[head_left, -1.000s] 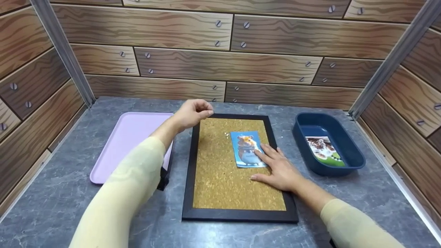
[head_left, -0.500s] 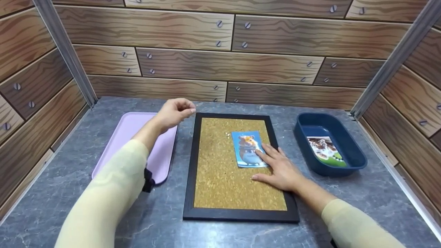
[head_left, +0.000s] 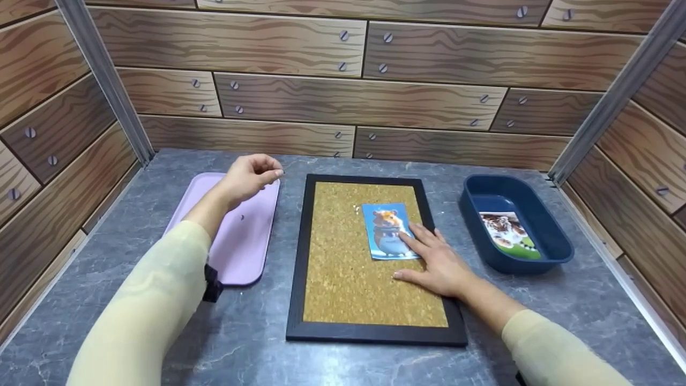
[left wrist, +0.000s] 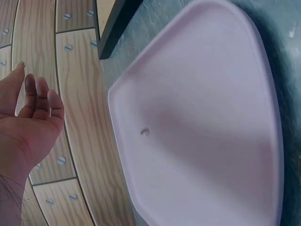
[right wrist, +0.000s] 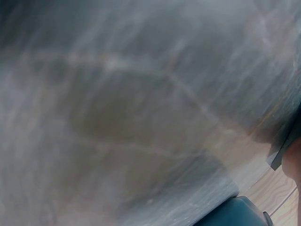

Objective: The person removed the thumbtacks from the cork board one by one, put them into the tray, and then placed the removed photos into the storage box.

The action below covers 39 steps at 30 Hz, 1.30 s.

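In the head view my left hand point(head_left: 249, 177) is above the back of the lilac tray point(head_left: 244, 252). Its thumb and forefinger pinch a tiny dark thing at their tips, too small to make out. A small curled thing point(left wrist: 145, 132) lies on the tray in the left wrist view. My right hand point(head_left: 437, 262) rests with spread fingers on the cork board point(head_left: 370, 292), its fingertips pressing on the right edge of a picture card point(head_left: 383, 230). The blue card shows a hamster in a pot. In the right wrist view only a bit of the hand shows at the right edge.
The board has a black frame point(head_left: 375, 333) and lies mid-table. Small white bits point(head_left: 356, 208) sit on the cork near the card's upper left corner. At right stands a dark blue bin point(head_left: 554, 249) with another picture card point(head_left: 509, 236) inside. Wood-patterned walls point(head_left: 300, 96) enclose the grey table.
My left hand has moved left from the board's far left corner to above the tray, its pinch unchanged. My right hand and the card have stayed in place.
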Tool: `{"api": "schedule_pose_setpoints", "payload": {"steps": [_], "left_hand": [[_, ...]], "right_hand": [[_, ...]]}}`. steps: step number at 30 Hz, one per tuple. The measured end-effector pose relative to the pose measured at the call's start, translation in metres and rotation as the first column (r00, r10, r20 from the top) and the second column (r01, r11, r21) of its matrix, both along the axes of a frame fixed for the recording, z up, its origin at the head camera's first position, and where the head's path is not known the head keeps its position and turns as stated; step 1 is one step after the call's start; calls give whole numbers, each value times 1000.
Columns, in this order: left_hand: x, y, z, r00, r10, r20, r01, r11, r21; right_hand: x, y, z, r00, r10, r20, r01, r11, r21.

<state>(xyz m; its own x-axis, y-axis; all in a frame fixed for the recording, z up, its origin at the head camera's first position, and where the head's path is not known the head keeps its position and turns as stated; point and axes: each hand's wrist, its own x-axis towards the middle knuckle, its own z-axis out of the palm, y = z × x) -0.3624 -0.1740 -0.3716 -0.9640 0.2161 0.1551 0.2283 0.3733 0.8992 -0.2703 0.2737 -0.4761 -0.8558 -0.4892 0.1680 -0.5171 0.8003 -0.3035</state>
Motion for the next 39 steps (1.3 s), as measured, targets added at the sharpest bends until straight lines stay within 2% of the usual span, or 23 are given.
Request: {"api": "schedule_pose_setpoints", "payload": {"steps": [23,39], "left_hand": [[4,-35,-18,997,76,26,-75,997,-25],[4,-56,-43,991,127,44,-121,984,-128]], "right_hand": [[0,0,0,1000,0,7,0,1000,2],[1,1,1,1000,5,4,-5,1000,4]]}}
